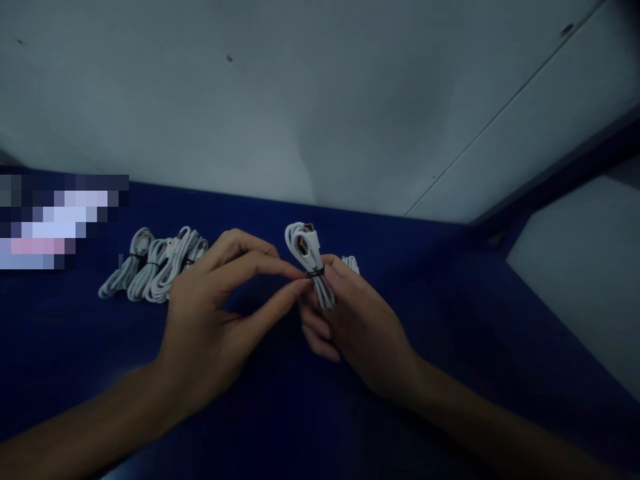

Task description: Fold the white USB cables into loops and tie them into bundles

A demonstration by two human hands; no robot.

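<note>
A coiled white USB cable [303, 243] is held upright above the blue surface, bound at its middle by a black twist tie [315, 272]. Its connector ends show at the top of the coil, one with an orange inside. My right hand [367, 327] grips the coil from the right, fingers curled behind it. From the left, the thumb and forefinger of my left hand [215, 313] are pinched together at the tie's end, touching the bundle. The tie's tip is hidden between those fingertips.
Several tied white cable bundles [150, 267] lie in a row on the blue tabletop [280, 413], left of my left hand and partly behind it. Another white bundle [351, 264] shows behind my right hand. A pale wall panel [250, 120] rises at the back. A blurred patch covers the far left.
</note>
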